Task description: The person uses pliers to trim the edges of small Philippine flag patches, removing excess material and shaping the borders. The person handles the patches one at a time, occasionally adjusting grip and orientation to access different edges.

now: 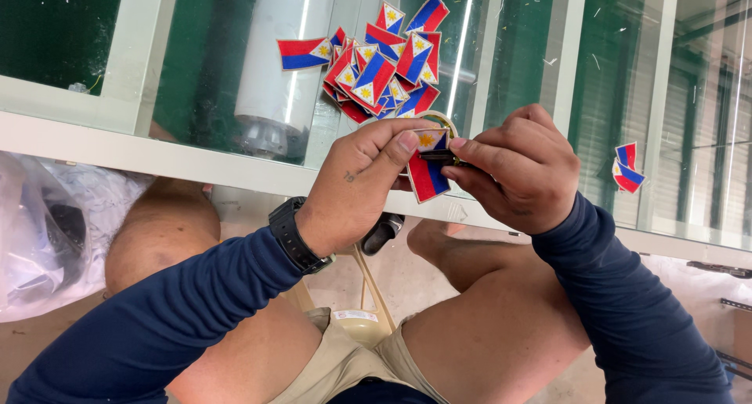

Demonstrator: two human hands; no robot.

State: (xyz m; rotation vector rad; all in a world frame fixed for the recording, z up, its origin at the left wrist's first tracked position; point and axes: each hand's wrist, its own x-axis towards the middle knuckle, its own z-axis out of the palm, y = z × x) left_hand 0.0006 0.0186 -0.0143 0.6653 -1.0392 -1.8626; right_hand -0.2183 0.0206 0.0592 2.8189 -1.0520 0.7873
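The person sits with bare knees under a glass-topped surface (235, 165) with a pale frame, and both hands are raised just above its near edge. The left hand (356, 181) pinches a small embroidered flag patch in red, blue and white with a yellow sun (427, 173) between thumb and forefinger, thumb pressed against the patch's upper edge, seemingly to keep it flat and steady. The right hand (521, 169) is curled in close from the other side, its fingertips closed on a small dark tool or clip (439, 157) that meets the patch's edge; what exactly that piece is I cannot tell, since the fingers cover most of it. The two hands nearly touch, so the patch is braced from both sides.

Just beyond the hands, a loose heap of matching flag patches (380, 63) lies on the glass, overlapping at all angles, within easy reach. Two more flag patches (627, 169) lie apart to the right on the glass. A black wristwatch (296, 236) sits on the left wrist below a dark blue sleeve. A crumpled clear plastic bag (55, 232) rests at the left, below the surface's edge.
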